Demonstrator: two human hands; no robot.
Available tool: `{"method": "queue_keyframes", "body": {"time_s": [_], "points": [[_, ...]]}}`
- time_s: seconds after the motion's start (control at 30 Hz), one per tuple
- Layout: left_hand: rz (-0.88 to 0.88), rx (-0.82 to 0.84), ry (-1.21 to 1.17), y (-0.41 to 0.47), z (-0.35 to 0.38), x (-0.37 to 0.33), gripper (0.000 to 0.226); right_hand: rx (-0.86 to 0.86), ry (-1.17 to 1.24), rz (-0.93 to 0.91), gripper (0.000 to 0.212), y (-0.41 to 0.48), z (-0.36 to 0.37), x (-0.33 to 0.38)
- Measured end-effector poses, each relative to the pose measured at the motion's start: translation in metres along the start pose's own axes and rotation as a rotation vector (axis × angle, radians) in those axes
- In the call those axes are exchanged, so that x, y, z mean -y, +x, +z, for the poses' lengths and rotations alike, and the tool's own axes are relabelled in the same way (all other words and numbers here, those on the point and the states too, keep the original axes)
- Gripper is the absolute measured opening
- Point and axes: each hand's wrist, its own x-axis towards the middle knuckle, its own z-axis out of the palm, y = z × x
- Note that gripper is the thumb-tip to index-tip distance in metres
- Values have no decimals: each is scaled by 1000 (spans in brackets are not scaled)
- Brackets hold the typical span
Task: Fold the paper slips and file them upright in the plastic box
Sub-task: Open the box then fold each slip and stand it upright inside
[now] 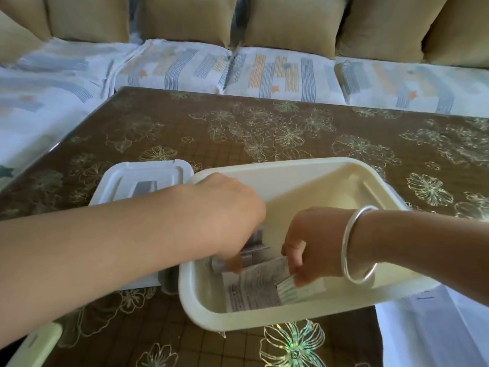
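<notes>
A cream plastic box (304,165) stands on the brown flowered table. Both my hands reach down into it at its near left end. My left hand (227,215) curls its fingers over a bundle of folded paper slips (255,243) standing against the box's left wall. My right hand (315,242), with a silver bangle at the wrist, pinches the top of a printed folded slip (254,287) that leans upright near the front wall. A smaller greenish slip (289,288) sits beside it under my right fingers.
The box's white lid (127,181) lies to the left of the box, partly under my left forearm. White sheets of paper (436,327) lie at the near right. A pale object (34,345) shows at the bottom left. A sofa with cushions runs behind the table.
</notes>
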Motion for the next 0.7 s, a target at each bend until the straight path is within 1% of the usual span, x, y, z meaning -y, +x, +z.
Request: {"method": "queue_keyframes", "body": {"time_s": [0.03, 0.1, 0.17, 0.23, 0.27, 0.3, 0.37, 0.43, 0.53, 0.6, 0.63, 0.7], "points": [[16, -26, -5, 1, 2, 1, 52, -11, 38, 4, 15, 1, 1, 2], [15, -1, 18, 2, 3, -3, 49, -52, 97, 13, 17, 2, 5, 6], [-4, 31, 6, 4, 3, -4, 40, -108, 156, 26, 19, 4, 8, 10], [-8, 67, -6, 5, 3, -5, 28, -156, 233, 37, 15, 7, 11, 13], [-9, 90, -22, 3, 2, -5, 28, -172, 277, 36, 9, 9, 12, 13], [-5, 118, -36, 3, 2, -5, 33, -186, 320, 34, 8, 10, 12, 14], [2, 130, -36, 3, 4, -5, 40, -199, 373, 30, 20, 10, 13, 13], [5, 79, 13, 4, 6, -8, 37, -218, 398, 19, 21, 8, 12, 10], [7, 39, 59, 6, 12, -16, 30, -267, 361, -11, 11, 0, 9, 1], [2, -2, 64, 9, 17, -19, 18, -305, 245, -32, 10, -7, 5, -7], [2, -31, 87, 10, 17, -19, 17, -303, 164, -49, 11, -10, 3, -11], [-6, -55, 129, 11, 15, -18, 23, -250, 12, -78, 10, -16, 4, -14]]}}
